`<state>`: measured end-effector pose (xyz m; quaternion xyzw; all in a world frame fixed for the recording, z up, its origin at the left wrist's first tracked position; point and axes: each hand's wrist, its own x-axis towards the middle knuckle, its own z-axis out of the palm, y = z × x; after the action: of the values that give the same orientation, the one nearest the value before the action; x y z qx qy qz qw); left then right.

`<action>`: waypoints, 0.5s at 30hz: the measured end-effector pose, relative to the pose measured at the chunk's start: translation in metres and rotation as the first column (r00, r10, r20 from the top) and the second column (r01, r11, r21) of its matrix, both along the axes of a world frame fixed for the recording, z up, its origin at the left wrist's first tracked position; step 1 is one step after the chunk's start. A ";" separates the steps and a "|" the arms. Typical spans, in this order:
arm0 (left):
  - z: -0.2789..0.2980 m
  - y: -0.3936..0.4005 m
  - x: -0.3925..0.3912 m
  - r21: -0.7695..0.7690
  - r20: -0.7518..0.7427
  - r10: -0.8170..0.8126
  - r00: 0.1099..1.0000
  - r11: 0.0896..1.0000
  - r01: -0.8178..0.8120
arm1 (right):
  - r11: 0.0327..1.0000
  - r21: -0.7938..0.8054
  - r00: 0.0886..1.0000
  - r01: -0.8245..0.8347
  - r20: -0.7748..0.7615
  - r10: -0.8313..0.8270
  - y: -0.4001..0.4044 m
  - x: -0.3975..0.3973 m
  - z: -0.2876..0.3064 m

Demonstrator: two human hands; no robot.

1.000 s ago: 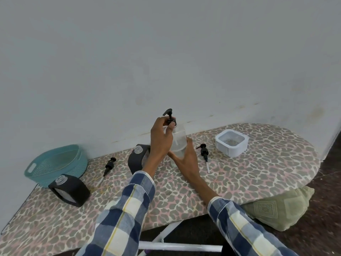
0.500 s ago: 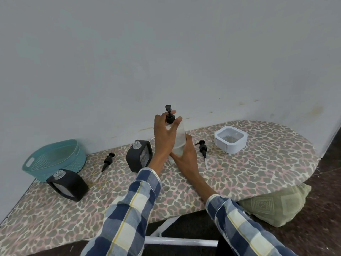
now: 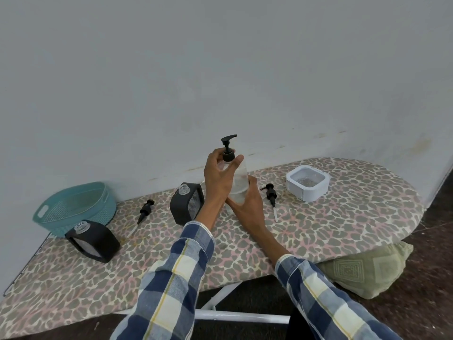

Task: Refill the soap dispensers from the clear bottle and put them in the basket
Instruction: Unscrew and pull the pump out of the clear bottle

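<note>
A clear bottle [image 3: 239,182] with a black pump head [image 3: 228,147] stands upright at the middle of the board. My right hand [image 3: 247,203] wraps its lower body. My left hand [image 3: 218,176] grips the black collar of the pump at the bottle's neck. Two black soap dispensers with open clear necks and no pumps stand on the board: one [image 3: 187,203] just left of my hands, the other [image 3: 94,238] near the left. Two loose black pumps lie flat, one [image 3: 144,212] between the dispensers, one [image 3: 271,195] right of the bottle. The teal basket [image 3: 73,207] sits at far left.
A white square container [image 3: 307,183] stands at the back right of the leopard-print ironing board [image 3: 343,217]. The wall runs close behind the board. A green cushion [image 3: 362,268] lies on the floor under the board's right end.
The pump's nozzle has turned from pointing left or away to pointing right while my left hand stays on the collar. My right hand keeps hold of the bottle, which stays in place.
</note>
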<state>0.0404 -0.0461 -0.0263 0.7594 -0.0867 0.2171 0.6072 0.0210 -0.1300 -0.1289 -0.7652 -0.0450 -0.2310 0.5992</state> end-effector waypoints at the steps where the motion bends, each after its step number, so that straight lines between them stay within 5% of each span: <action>1: 0.000 -0.002 -0.001 -0.018 0.007 0.023 1.000 1.000 -0.023 | 1.000 0.002 1.000 -0.002 0.002 0.002 0.000 0.000 0.000; 7: 0.000 -0.001 -0.003 -0.039 -0.062 0.028 0.998 0.999 -0.030 | 1.000 0.000 1.000 -0.005 -0.002 0.005 -0.001 0.000 0.000; 15: 0.006 0.020 -0.003 0.352 -0.111 -0.104 0.988 0.926 0.137 | 0.974 0.196 0.992 -0.115 -0.023 0.122 -0.014 -0.019 0.018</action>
<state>0.0374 -0.0262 -0.0204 0.8596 -0.1439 0.1254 0.4740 0.0021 -0.1444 -0.1108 -0.7030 -0.0574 -0.1846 0.6844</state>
